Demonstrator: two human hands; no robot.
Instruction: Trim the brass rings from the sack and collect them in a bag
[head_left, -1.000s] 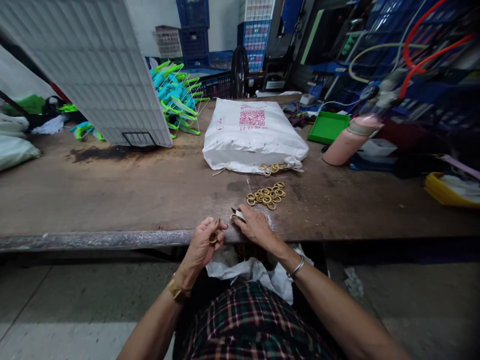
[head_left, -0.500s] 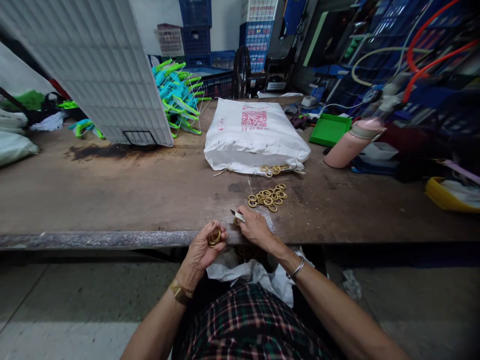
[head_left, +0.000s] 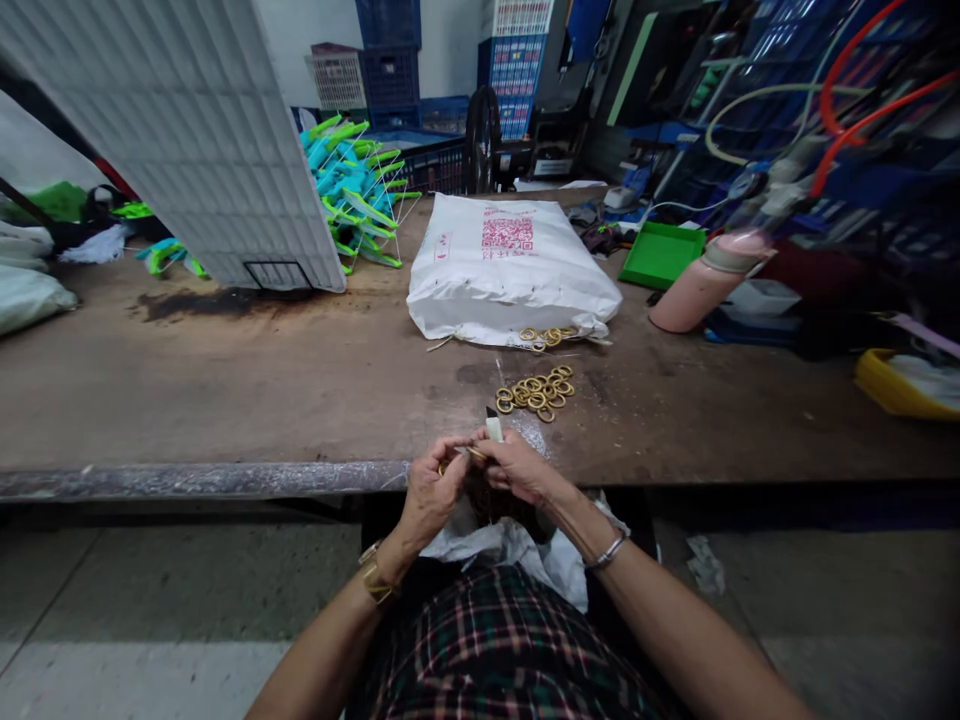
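Pinching rings (head_left: pixel 478 455), your left hand (head_left: pixel 435 487) and right hand (head_left: pixel 523 468) meet, fingers clamped (knife (head_left: pixel 493 429) in the right, too); pile of rings (head_left: pixel 535 390) ahead: done or waiting, can't tell.

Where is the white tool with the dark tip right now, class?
The white tool is just below the middle of the head view, held in the right hand, below and left of the loose gold-coloured rings.

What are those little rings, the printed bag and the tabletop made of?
Rings: probably metal, brass-coloured, with a dull gleam.
Printed bag: likely plastic or coated paper, smooth and white, judging by its creases.
Tabletop: seemingly wood or board, its brown surface worn and stained.
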